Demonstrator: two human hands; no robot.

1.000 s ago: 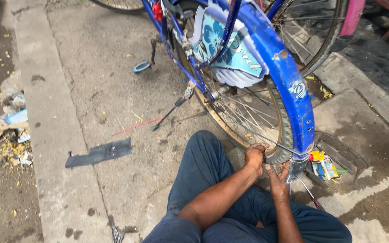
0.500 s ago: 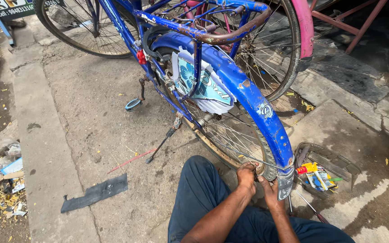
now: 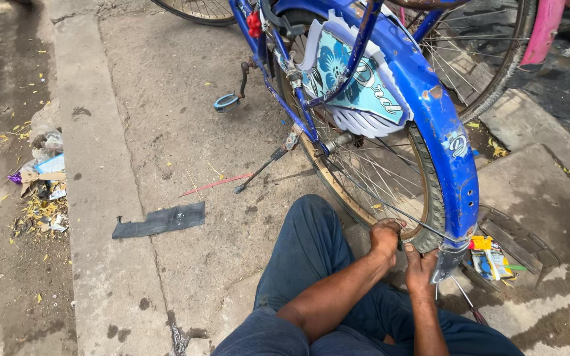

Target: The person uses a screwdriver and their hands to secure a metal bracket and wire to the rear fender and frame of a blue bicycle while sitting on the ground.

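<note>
We see rear tyre (image 3: 430,217) directly ahead, curving up and away; left hand (image 3: 386,238) grips its rim side, right hand (image 3: 421,269) clasps tread below, equally near.

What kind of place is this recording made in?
Probably an outdoor roadside bicycle repair spot. The person sits on a concrete pavement with both hands, left hand and right hand, at the rear tyre of a blue bicycle. A black rubber strip and litter lie nearby.
</note>
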